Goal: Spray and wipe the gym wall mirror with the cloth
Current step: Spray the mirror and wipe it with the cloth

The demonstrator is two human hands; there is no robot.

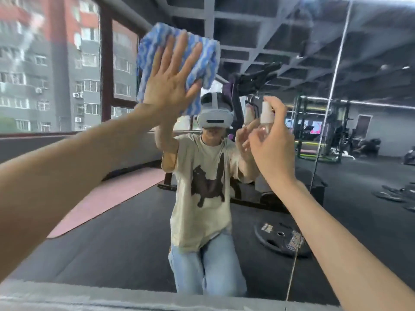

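1. Left hand [173,79] was flat with fingers spread, pressing the blue-and-white striped cloth [203,61] against the wall mirror [370,176], upper middle of the frame.
2. Right hand [272,142], centre right, was curled round a small spray bottle [266,113], one finger on its white top.
3. Cloth looked soft, light and folded thick, so a flat palm seemed the right hold; pinching an edge would probably let it flop open.
4. Bottle looked like light, clear plastic, maybe slippery once wet, so grip round the body.
5. Couldn't make out how full it was, or any mist or wet patches on the glass. Fingers hid the bottle's lower half, and the mirror's top ran off frame.
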